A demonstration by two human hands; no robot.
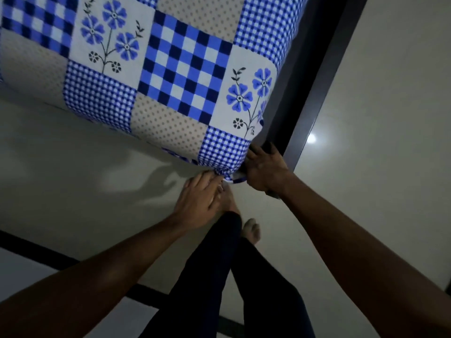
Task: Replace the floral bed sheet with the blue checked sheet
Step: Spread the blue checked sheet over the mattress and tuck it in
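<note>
- Legs [210,276] in dark trousers stand directly below both hands; one bare foot [251,230] is planted on the floor just beneath the right wrist.
- Left hand [197,198]: palm down, fingers extended toward the bed corner, tips touching the gathered lower corner of the sheet [185,76]. Whether the tips pinch the cloth cannot be told.
- Right hand [264,169]: fingers curled around the sheet at the bed corner and clamped on it, knuckles outward. The fingertips are hidden in the gap beside the frame [305,93].
- A short strip of hem [235,178] shows between the two hands, just under the right palm.
- The sheet, a patchwork of blue checks, dots and blue flowers, spreads up and away from both hands, drawn smooth over the bed top and wrapped round the corner at the grip.
- The dark frame runs up and away from the right hand, touching the sheet's right edge.
- Pale floor [378,167] lies on either side of the hands; a hand shadow falls left of the left hand.
</note>
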